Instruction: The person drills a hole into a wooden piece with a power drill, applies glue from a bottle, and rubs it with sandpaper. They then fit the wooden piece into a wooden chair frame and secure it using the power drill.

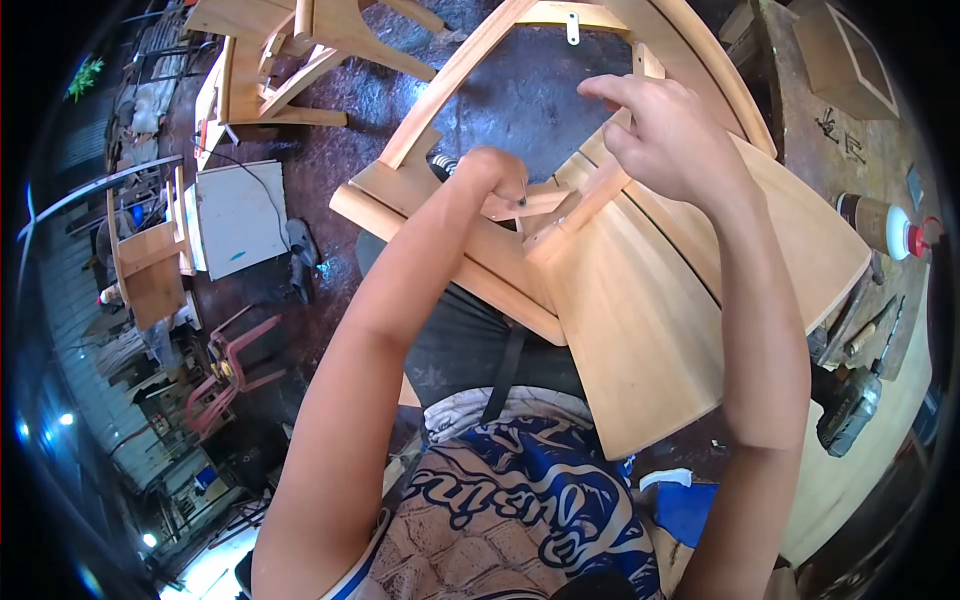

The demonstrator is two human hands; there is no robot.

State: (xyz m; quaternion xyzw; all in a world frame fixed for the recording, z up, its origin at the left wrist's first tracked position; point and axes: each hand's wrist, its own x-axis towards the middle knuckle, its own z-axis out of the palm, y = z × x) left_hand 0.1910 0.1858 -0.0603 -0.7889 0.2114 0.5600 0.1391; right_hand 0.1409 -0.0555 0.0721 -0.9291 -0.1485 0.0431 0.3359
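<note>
A pale wooden chair (640, 300) lies tipped over in front of me, against my lap. My left hand (495, 178) is closed beside a wooden rail in the chair frame. A tiny dark tip shows at its fingers, too small to name. Over the chair's inner corner, my right hand (670, 135) hovers with its index finger stretched out and a gap below it. Nothing shows between those fingers. A small metal plate (573, 28) is fixed on the frame's far crosspiece.
On the workbench (800, 160) at right are a wooden box (845, 62), a glue bottle (885, 226) and a cordless drill (850, 408). Another wooden chair (290, 80) stands at upper left. Nearby are a white board (240, 215) and a red stool (232, 370).
</note>
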